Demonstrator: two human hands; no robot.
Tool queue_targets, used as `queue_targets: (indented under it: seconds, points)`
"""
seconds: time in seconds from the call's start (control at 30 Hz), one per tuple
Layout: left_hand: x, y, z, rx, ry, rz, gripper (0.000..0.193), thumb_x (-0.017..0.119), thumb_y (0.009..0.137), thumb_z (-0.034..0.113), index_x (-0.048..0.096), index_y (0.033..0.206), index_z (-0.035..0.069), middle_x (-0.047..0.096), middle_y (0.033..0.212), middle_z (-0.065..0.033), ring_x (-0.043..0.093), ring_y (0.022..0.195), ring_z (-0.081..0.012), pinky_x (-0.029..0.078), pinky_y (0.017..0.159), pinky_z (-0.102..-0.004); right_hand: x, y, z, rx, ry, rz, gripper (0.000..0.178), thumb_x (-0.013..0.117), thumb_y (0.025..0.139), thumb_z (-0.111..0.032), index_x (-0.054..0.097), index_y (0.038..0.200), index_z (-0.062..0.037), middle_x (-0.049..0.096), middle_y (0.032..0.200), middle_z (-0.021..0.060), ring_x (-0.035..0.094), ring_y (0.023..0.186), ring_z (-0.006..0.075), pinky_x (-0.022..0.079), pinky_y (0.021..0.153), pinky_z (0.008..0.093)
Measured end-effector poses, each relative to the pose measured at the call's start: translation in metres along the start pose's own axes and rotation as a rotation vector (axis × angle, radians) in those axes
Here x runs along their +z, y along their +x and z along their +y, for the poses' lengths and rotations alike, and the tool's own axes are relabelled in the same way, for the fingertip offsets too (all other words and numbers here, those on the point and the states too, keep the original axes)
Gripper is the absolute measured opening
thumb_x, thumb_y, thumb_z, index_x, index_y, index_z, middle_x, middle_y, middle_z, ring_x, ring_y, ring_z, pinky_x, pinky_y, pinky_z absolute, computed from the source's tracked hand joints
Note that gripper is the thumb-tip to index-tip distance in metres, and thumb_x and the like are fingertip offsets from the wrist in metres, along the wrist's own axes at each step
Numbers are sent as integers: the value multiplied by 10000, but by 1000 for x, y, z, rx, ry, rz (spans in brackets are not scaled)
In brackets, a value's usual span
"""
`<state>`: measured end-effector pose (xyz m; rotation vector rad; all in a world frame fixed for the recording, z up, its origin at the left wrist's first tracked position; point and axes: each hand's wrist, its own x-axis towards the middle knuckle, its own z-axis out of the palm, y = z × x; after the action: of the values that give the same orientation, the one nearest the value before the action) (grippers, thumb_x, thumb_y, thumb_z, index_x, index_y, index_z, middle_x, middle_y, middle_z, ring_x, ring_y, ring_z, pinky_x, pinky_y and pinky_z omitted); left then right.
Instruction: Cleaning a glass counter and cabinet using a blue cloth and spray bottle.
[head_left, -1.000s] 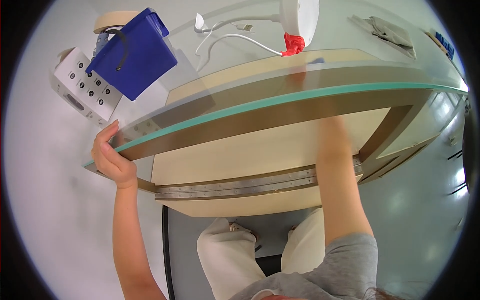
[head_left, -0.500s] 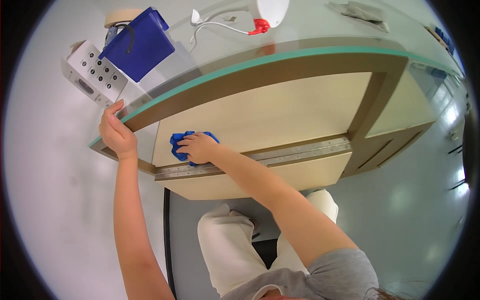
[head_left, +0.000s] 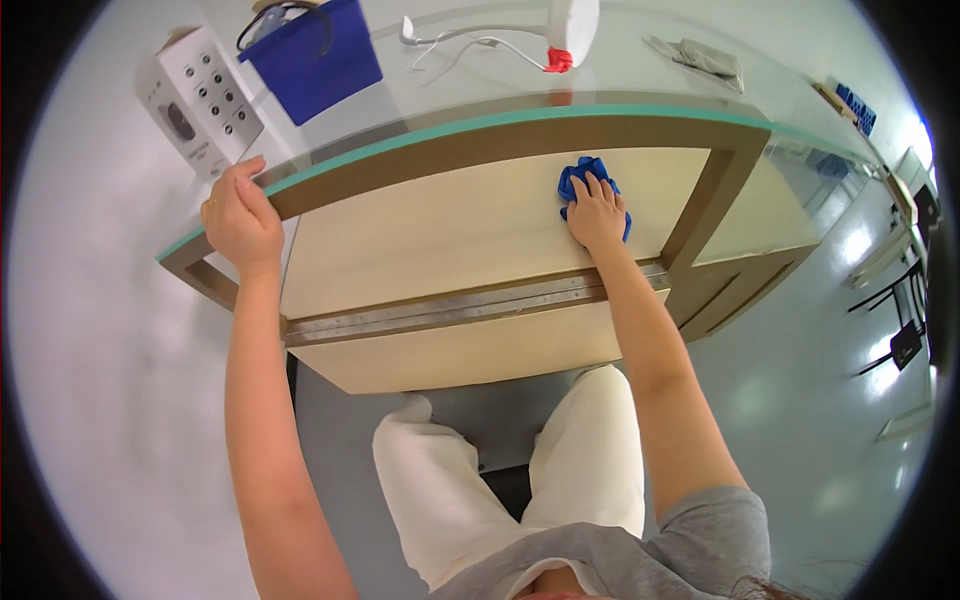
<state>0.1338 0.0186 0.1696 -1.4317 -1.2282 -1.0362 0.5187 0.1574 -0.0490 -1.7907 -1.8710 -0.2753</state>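
My left hand [head_left: 243,222] is curled over the green-edged rim of the glass tabletop [head_left: 430,129] near its left end, the fingers wrapped over the edge. Inside the brown frame beneath the glass lies a cream shelf panel [head_left: 420,225]. My right hand [head_left: 598,214] presses a crumpled blue cloth [head_left: 582,168] against the right part of this panel. Its fingers lie over the cloth, which sticks out above and beside them. A long metal hinge [head_left: 440,306] joins the panel to a cream flap [head_left: 450,352] along the front.
On the glass stand a white printed box [head_left: 205,95], a blue bin [head_left: 318,65] with a dark cable, and a white device [head_left: 572,28] with a red part and cord. Folded grey cloth [head_left: 708,62] lies farther right. A brown frame post [head_left: 712,190] rises beside my right hand.
My right hand has swept the blue cloth across the panel, from the left front toward the right and back. My left hand keeps its hold on the glass edge. The view has shifted slightly.
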Motion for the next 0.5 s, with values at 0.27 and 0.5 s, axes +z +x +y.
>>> queue_targets:
  seconds: [0.27, 0.5]
  points:
    - [2, 3, -2, 25, -17, 71, 242, 429, 915, 149, 644, 805, 144, 670, 806, 57, 608, 726, -151, 400, 668, -301, -2, -24, -134, -110, 35, -202, 530, 544, 838, -286, 455, 1353, -196, 412, 1438, 39, 368, 1326, 260, 319, 1061, 461]
    - [-1, 5, 6, 27, -36, 71, 194, 453, 900, 145, 605, 780, 142, 662, 806, 61, 606, 728, -156, 400, 672, -313, -4, -65, -265, -544, 303, -348, 522, 526, 869, -324, 438, 1366, -192, 386, 1456, 39, 355, 1338, 255, 306, 1070, 464]
